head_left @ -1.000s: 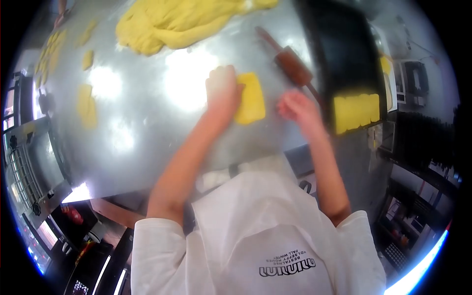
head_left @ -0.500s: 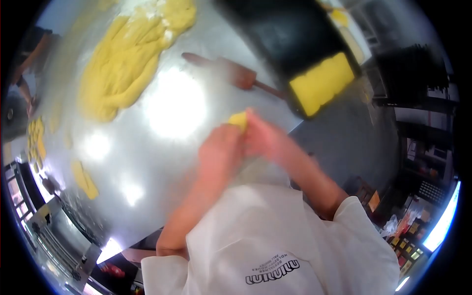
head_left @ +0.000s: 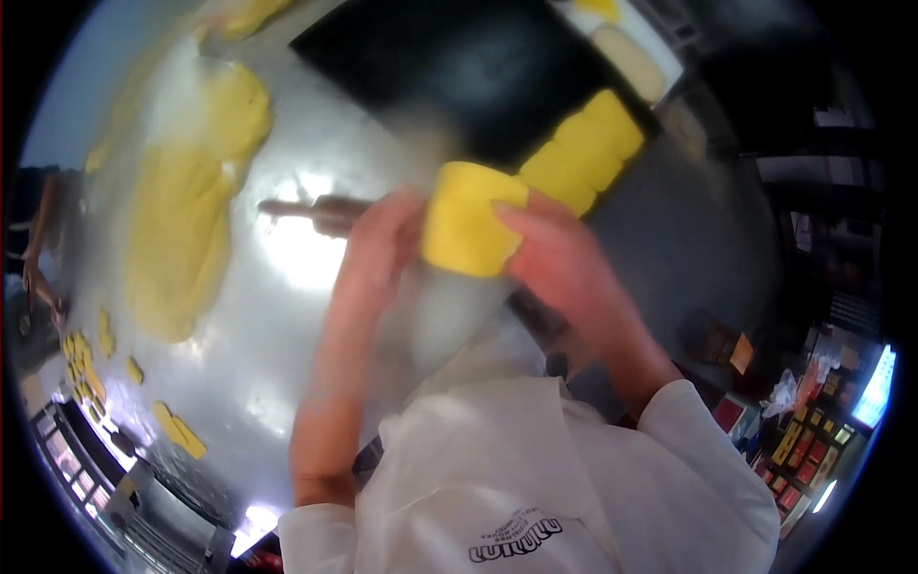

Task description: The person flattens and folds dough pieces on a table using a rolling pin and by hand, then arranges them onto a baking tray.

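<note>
A flattened piece of yellow dough is held up between my two hands, near the corner of a black baking tray. My left hand grips its left edge, with the fingers partly hidden and blurred. My right hand pinches its right side, thumb lying on top of the dough. Just beyond, a row of yellow dough pieces lies along the right end of the tray. A rolling pin rests on the metal table to the left of my left hand, partly covered by it.
A large mass of yellow dough spreads over the metal table at left. Small dough pieces lie near the left edge, where another person's arm shows. A white tray sits beyond the black one.
The dough, folded small and mostly hidden between my hands before, is now spread out flat. My hands have moved apart and closer to the tray, and the whole view has shifted.
</note>
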`<action>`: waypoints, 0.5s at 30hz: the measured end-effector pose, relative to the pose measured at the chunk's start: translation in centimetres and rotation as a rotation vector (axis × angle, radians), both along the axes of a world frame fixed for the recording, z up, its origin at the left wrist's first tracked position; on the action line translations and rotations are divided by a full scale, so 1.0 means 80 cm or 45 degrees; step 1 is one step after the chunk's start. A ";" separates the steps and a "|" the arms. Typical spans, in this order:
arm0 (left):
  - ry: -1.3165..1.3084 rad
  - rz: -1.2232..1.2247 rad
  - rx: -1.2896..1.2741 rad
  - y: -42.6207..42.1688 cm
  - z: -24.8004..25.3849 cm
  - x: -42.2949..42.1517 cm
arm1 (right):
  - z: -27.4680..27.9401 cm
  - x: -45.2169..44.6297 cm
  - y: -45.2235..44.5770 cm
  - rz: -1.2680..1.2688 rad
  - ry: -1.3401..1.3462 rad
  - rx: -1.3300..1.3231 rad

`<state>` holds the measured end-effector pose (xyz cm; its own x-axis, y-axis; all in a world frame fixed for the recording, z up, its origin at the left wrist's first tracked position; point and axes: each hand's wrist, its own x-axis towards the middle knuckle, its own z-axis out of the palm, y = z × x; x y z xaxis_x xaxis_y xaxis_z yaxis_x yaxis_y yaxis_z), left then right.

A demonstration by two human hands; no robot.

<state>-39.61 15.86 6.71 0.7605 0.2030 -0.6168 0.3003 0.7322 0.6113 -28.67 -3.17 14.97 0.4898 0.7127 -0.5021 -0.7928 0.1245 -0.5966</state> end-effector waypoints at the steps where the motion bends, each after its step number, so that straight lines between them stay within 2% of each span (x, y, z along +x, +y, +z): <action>1: -0.033 -0.047 -0.100 0.002 0.009 0.023 | -0.001 0.010 0.000 -0.015 -0.021 -0.009; 2: -0.058 -0.088 -0.200 0.003 0.019 0.043 | -0.003 0.020 0.001 -0.026 -0.036 -0.019; 4: -0.050 -0.159 -0.174 0.021 0.002 0.071 | -0.016 0.043 -0.002 -0.029 -0.151 -0.125; 6: -0.085 -0.081 -0.008 0.026 -0.012 0.095 | -0.043 0.058 -0.007 -0.007 -0.336 -0.325; 8: 0.120 -0.161 0.667 0.020 0.008 0.123 | -0.066 0.079 -0.009 0.069 -0.494 -0.502; 9: 0.095 -0.229 0.823 0.023 0.011 0.134 | -0.076 0.089 -0.009 0.110 -0.584 -0.585; 10: 0.068 -0.300 0.977 0.026 0.009 0.146 | -0.089 0.100 -0.010 0.129 -0.617 -0.631; 13: -0.050 -0.341 1.176 0.032 -0.019 0.178 | -0.123 0.124 -0.007 0.149 -0.690 -0.710; 15: -0.065 -0.390 1.387 0.037 -0.037 0.194 | -0.125 0.136 -0.002 0.281 -0.703 -0.812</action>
<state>-24.13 18.85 3.72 0.8896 0.4143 -0.1923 0.3321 -0.2977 0.8951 -17.80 -3.30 4.96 0.6646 0.4838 -0.5694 -0.3365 -0.4866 -0.8062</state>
